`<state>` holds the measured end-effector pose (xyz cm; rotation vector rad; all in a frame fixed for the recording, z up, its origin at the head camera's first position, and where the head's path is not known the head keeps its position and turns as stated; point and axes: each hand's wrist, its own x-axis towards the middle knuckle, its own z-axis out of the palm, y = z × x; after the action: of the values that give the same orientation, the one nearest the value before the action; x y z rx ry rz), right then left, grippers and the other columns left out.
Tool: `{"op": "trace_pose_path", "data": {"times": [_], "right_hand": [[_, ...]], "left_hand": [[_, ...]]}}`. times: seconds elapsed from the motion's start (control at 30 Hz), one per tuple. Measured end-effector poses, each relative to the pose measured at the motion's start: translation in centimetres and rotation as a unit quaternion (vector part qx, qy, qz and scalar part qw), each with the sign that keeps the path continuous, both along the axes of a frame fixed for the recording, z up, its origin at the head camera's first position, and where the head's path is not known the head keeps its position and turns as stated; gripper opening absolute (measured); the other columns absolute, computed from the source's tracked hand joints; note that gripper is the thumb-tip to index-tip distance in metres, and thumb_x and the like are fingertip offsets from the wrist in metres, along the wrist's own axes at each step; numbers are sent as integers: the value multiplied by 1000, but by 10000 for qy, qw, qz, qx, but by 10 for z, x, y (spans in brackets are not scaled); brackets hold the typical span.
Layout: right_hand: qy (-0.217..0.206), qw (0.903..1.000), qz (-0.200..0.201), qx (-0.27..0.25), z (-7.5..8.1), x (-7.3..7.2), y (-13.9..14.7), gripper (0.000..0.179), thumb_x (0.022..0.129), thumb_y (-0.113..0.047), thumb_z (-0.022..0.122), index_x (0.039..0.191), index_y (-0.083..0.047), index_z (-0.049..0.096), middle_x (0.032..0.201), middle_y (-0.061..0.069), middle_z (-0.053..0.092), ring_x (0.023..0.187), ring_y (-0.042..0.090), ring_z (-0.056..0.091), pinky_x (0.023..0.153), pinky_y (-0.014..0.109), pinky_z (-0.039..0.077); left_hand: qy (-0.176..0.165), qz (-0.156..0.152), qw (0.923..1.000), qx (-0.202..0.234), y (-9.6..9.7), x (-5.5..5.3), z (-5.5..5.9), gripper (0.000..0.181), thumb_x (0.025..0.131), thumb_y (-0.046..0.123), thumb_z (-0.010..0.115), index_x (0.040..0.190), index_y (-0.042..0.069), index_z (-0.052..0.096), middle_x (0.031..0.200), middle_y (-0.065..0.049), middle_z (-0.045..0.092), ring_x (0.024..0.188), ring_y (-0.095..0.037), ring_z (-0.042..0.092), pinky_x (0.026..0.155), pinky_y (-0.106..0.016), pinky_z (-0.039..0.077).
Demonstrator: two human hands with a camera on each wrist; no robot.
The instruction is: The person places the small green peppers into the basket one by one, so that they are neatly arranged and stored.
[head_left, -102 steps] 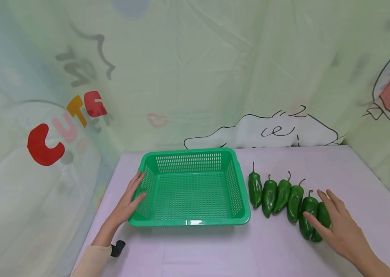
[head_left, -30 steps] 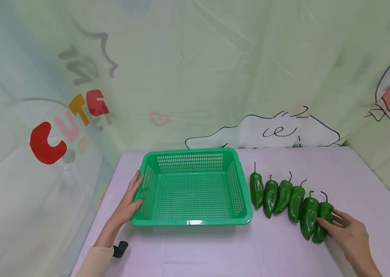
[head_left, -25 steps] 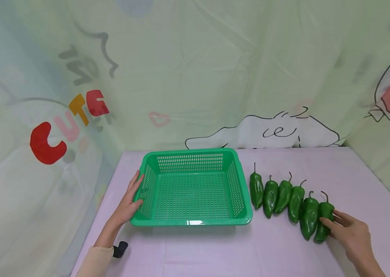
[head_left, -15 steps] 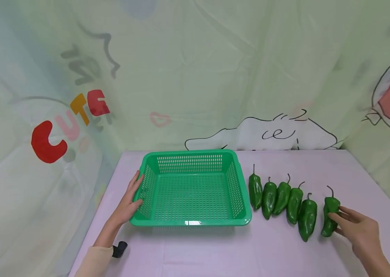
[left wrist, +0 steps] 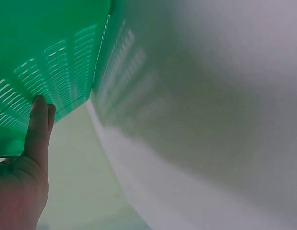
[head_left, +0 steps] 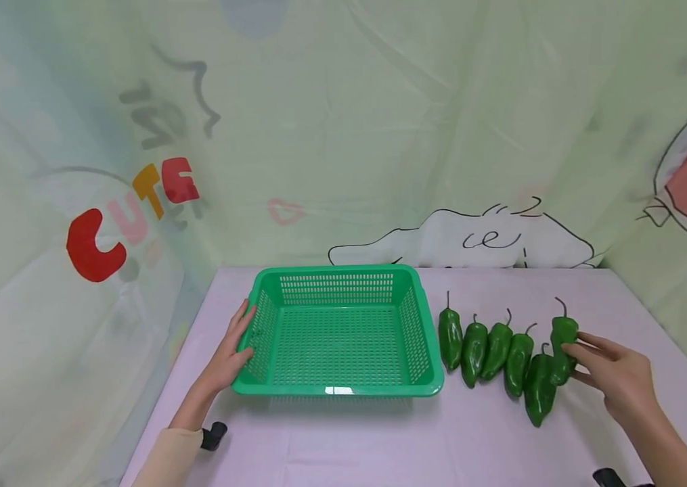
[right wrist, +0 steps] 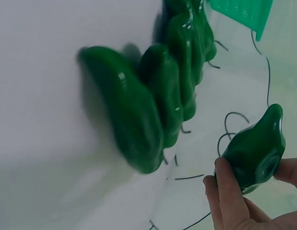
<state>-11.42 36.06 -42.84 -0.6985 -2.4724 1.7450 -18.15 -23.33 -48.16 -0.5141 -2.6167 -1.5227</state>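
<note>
My right hand (head_left: 622, 375) pinches a glossy green chili pepper (head_left: 563, 335) between thumb and fingers, its stem pointing up and away. In the right wrist view that held pepper (right wrist: 256, 151) hangs off the table, apart from the others. Several more green peppers lie in a slanting row, with the nearest pepper (head_left: 539, 396) just below the held one. My left hand (head_left: 225, 358) rests on the left side of a green plastic basket (head_left: 340, 391). Its straight fingers (left wrist: 38, 127) lie against the basket's outer wall in the left wrist view. Nothing lies inside the basket.
A pale tablecloth (head_left: 343, 446) covers the table, with patterned fabric (head_left: 343, 135) hanging behind and at both sides. The leftmost pepper (head_left: 450, 338) lies close to the basket's right wall. Dark wrist straps (head_left: 214, 436) show at both wrists.
My right hand took hold of the end pepper, drew it right out of the row, then raised it and brought it back left above the nearest one. My left hand has stayed at the basket.
</note>
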Motion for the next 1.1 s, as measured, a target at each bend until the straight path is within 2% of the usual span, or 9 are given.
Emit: {"op": "trace_pose_path", "data": {"times": [0.23, 0.33, 0.47, 0.6, 0.67, 0.8, 0.93, 1.03, 1.1], "right_hand": [[310, 9992, 235, 127, 7, -16, -34, 70, 95, -23, 63, 145, 16, 32, 86, -26, 53, 72, -10, 61, 68, 26, 57], [356, 9983, 353, 310, 10, -21, -50, 68, 97, -25, 60, 145, 14, 34, 104, 4, 67, 73, -14, 57, 68, 24, 57], [368, 9972, 505, 411, 17, -29, -71, 66, 98, -27, 58, 146, 12, 35, 143, 36, 40, 75, -16, 52, 69, 22, 56], [428, 9960, 693, 358, 23, -38, -92, 65, 98, -26, 59, 147, 10, 36, 143, 35, 42, 77, -16, 52, 72, 23, 56], [471, 9952, 793, 314, 26, -42, -102, 64, 98, -25, 59, 147, 9, 37, 143, 34, 43, 78, -16, 52, 73, 23, 56], [513, 9937, 969, 223, 31, -50, -122, 62, 97, -24, 60, 146, 7, 40, 142, 32, 46, 81, -12, 55, 75, 25, 56], [525, 9919, 1145, 173, 37, -58, -144, 61, 97, -23, 60, 146, 5, 41, 141, 31, 47, 103, 13, 64, 78, 28, 56], [526, 9904, 1278, 64, 42, -65, -162, 60, 97, -22, 60, 146, 5, 41, 142, 30, 47, 121, 35, 57, 82, 33, 56], [560, 9890, 1366, -46, 44, -70, -174, 58, 97, -20, 60, 146, 5, 42, 141, 30, 48, 125, 40, 54, 84, 36, 56]], "left_hand": [[-31, -42, 10000, 47, 0, -1, -2, 83, 78, -15, 45, 156, 0, 21, 164, -17, 4, 149, -41, 0, 110, -69, 8], [-60, -56, 9999, 111, 0, -2, -2, 83, 79, -15, 46, 156, 1, 21, 164, -17, 4, 149, -41, 0, 110, -69, 9], [-112, -58, 9997, 198, 3, 1, 6, 82, 78, -16, 46, 155, -2, 21, 163, -20, 4, 149, -43, 0, 110, -70, 9], [-136, -33, 9998, 167, 4, 1, 8, 81, 79, -16, 45, 155, -2, 21, 163, -20, 4, 149, -42, 0, 110, -69, 8], [-92, -30, 9999, 131, 1, -3, -1, 82, 79, -15, 45, 156, 1, 21, 164, -17, 4, 149, -40, 0, 110, -69, 9], [-108, -24, 9998, 163, 1, -3, -2, 83, 80, -15, 45, 157, 2, 20, 164, -16, 3, 150, -39, -1, 111, -68, 7], [-133, 13, 9998, 136, 1, -4, -2, 83, 80, -15, 45, 157, 2, 20, 165, -15, 3, 150, -38, -2, 111, -68, 7], [-161, 38, 9998, 119, 0, -4, -2, 83, 80, -15, 45, 157, 3, 19, 165, -14, 3, 150, -38, -2, 111, -68, 8], [-165, 41, 9998, 125, 0, -3, -1, 83, 80, -15, 45, 157, 3, 19, 165, -14, 2, 150, -38, -2, 111, -68, 8]]}}
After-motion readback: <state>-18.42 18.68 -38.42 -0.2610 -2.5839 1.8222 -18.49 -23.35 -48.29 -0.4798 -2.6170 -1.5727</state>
